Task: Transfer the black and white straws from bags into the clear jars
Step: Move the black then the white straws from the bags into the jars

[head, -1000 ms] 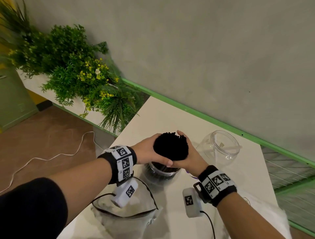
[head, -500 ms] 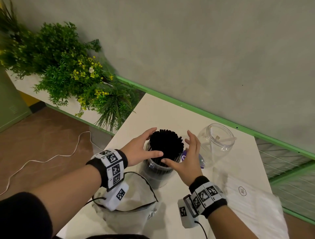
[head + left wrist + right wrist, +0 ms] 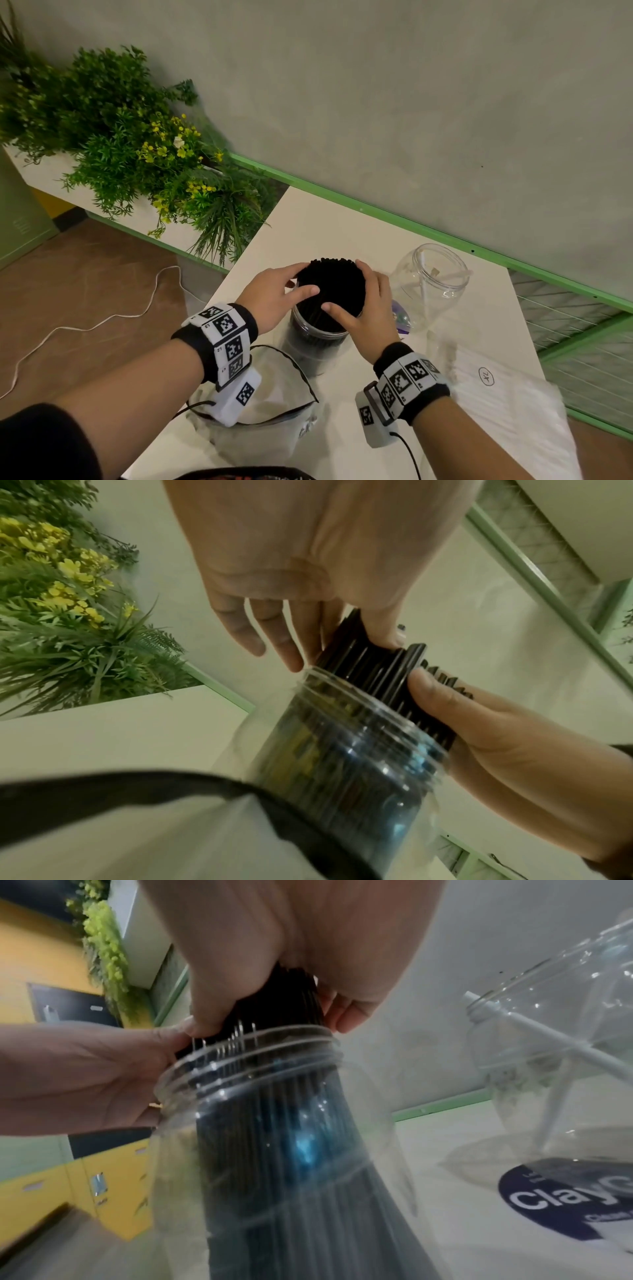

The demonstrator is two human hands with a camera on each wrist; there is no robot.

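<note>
An office-like interior: a white table [image 3: 342, 219] against a grey wall [image 3: 411, 102] with green trim, a planter [image 3: 113, 137] of artificial greenery, yellow lockers [image 3: 113, 1185] and brown floor [image 3: 85, 274] with a trailing cable [image 3: 102, 318]

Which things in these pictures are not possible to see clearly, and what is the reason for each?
- Bottom of the black straws: head view, the hands and the blurred jar wall cover it.
- Round label: right wrist view, cut off by the edge; only "Clay" can be read.
- White straws in the second jar: too few and pale to count.
- Contents of the bag: head view, white and blurred.
- Left hand fingertips: partly behind the straws.
</note>
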